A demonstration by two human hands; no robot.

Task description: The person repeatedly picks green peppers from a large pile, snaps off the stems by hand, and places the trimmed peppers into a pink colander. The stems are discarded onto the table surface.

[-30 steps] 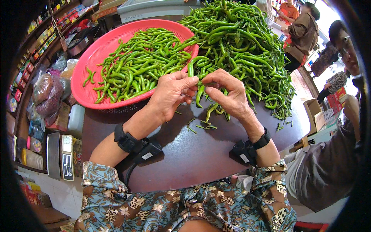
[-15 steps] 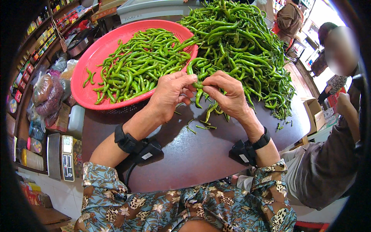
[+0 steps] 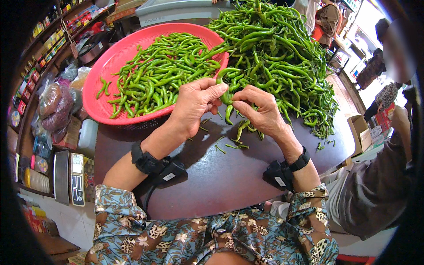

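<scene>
A curved green chili pepper is pinched between the thumb and fingers of my left hand. At the pepper's right side, my right hand closes thumb and forefinger on its stem end; the tiny part in that pinch is mostly covered by the fingertips. Behind my left hand a round red plastic basket holds many loose green chilies. Beyond my right hand rises a tall heap of green chilies, spilling over the far right of the table.
Stem bits and a few chilies lie on the dark table below my hands. A weighing scale and bagged goods stand at the left. Another person sits close on the right. A grey bin is at the back.
Both hands stay nearly in place. The chili in my left hand sits a little more upright and shows more of its body, and my right fingertips have shifted slightly down along its side.
</scene>
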